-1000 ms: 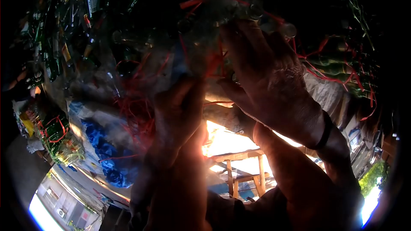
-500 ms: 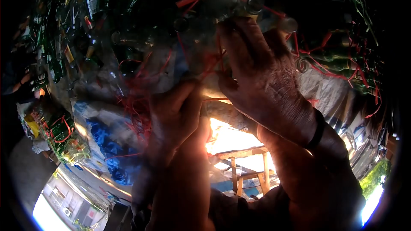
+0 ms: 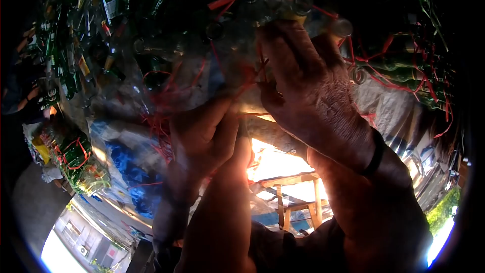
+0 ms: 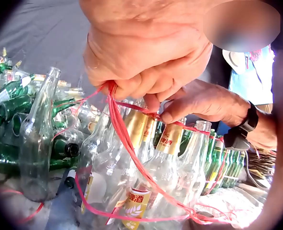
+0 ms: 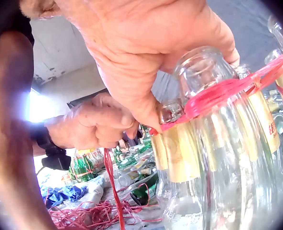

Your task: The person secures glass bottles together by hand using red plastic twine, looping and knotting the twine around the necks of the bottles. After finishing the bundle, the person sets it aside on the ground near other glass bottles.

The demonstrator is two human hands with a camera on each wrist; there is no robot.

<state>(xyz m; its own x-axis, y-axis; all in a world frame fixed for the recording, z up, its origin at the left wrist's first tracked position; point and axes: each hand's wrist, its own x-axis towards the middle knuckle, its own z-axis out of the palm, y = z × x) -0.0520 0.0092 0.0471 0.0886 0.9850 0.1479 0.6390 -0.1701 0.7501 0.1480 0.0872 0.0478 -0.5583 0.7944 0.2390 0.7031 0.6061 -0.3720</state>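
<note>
A bundle of clear glass beer bottles (image 4: 165, 167) with gold neck labels stands upright, a red plastic string (image 5: 218, 98) drawn round the necks. My left hand (image 3: 202, 126) is closed beside the bundle and grips the string, whose loose strands (image 4: 124, 136) hang below the fist in the left wrist view. Bent over the bottle tops, my right hand (image 3: 313, 86) holds the necks. Its thumb (image 5: 148, 112) presses at the string by a short bottle mouth (image 5: 170, 110), while its other fingers are partly hidden behind the glass.
Many loose green and clear bottles (image 4: 12, 103) lie heaped to the left. Tangled red string (image 5: 84, 215) and a blue plastic bag (image 5: 65, 195) are on the floor. More green bottles (image 4: 220, 165) stand tied at the right. A wooden stool (image 3: 293, 192) shows between the arms.
The left hand has shifted slightly left and the string stays in its grip. The right hand keeps its place at the necks. The head view has moved a little, showing a bottle mouth more sharply.
</note>
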